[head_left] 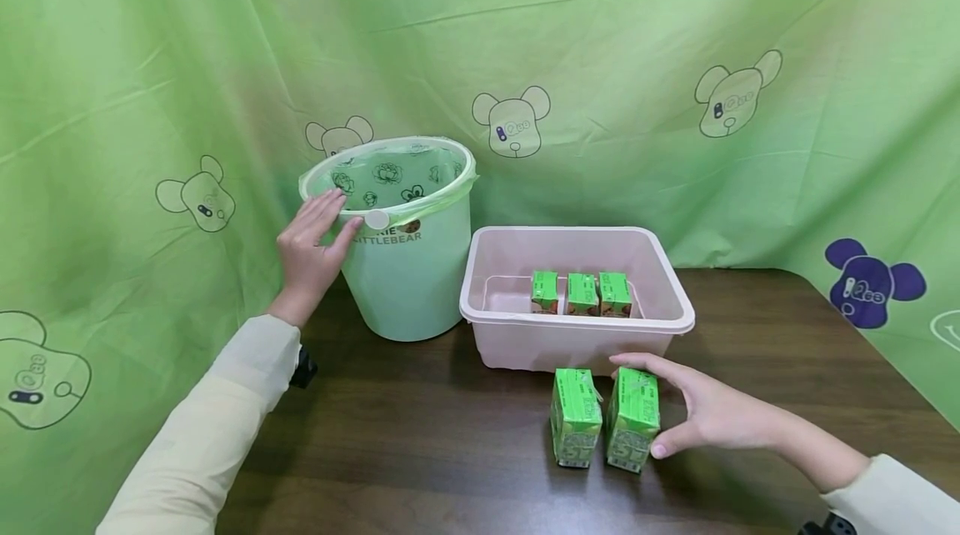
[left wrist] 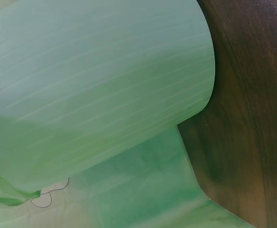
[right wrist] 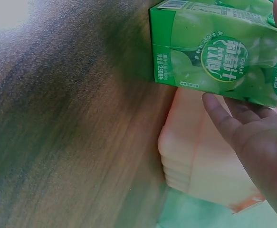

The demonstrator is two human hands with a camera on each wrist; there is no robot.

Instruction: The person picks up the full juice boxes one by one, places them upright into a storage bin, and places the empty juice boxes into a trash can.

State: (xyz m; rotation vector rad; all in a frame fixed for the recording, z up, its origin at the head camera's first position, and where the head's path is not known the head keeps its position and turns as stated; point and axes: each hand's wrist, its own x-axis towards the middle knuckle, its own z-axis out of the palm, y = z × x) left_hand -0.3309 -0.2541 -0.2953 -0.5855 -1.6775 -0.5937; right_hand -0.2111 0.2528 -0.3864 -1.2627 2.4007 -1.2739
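A pale green bin [head_left: 408,285] with a patterned liner stands at the left in the head view. My left hand [head_left: 309,247] lies against its near rim, fingers fairly straight and thumb apart. In the left wrist view, the bin's side [left wrist: 105,85] fills much of the picture and hides most of that hand. Two green juice boxes stand upright on the table: a left one [head_left: 577,418] and a right one [head_left: 633,422]. Thumb and fingers of my right hand [head_left: 712,414] span the right box, shown as a grape juice box [right wrist: 219,54] in the right wrist view.
Behind the two boxes is a pink plastic tub [head_left: 570,347] with three green juice boxes [head_left: 582,293] inside. It stands close beside the bin. The dark wooden table [head_left: 420,452] meets a green curtain [head_left: 615,35] with printed bear heads at the back and sides.
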